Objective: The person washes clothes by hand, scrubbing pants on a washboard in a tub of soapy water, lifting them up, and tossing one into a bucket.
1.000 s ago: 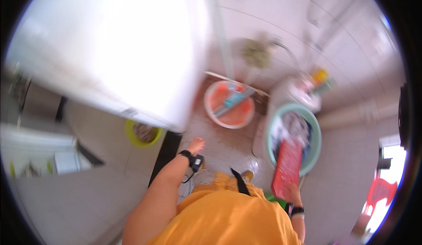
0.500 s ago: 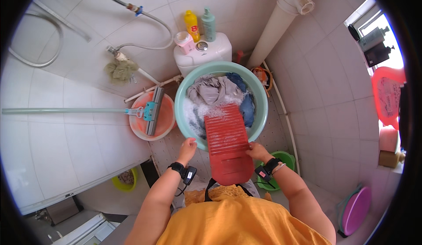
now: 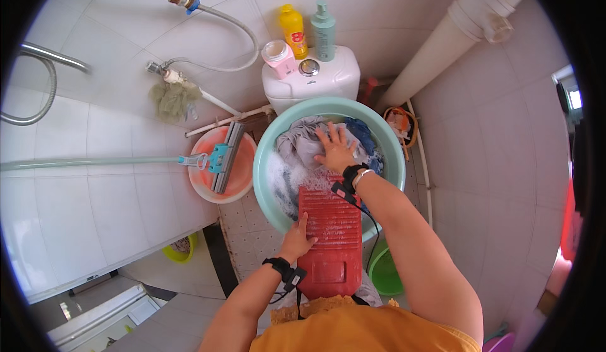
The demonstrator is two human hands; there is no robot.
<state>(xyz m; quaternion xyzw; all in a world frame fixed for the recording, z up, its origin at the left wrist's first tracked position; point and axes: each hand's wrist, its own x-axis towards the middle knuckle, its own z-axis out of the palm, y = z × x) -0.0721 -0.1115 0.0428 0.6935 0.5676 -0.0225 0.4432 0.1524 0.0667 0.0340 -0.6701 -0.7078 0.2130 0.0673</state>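
Observation:
A mint-green tub [image 3: 264, 207] holds sudsy water, a grey cloth garment [image 3: 302, 142] and dark blue fabric [image 3: 360, 134]. A red ribbed washboard [image 3: 331, 222] slopes out of the tub toward my body, its far end in the foam. My left hand [image 3: 297, 241] grips the board's left edge, with the thumb on top and some fingers hidden. Over the grey garment, my right hand [image 3: 338, 152] is spread open, palm down, its fingers pointing to the far side. Both wrists wear black straps with small devices.
Behind the tub stands a white toilet tank [image 3: 309, 87] carrying a yellow bottle [image 3: 293, 31], a green pump bottle [image 3: 324, 33] and a pink jar [image 3: 279, 58]. At left, a mop [image 3: 221, 158] rests across an orange basin [image 3: 201, 185]. A green basin [image 3: 386, 270] sits at right.
My right hand has left the washboard's edge and reached over the grey garment. My left hand has moved from beside the tub rim onto the board, which now shows a rectangular recess. The view has shifted.

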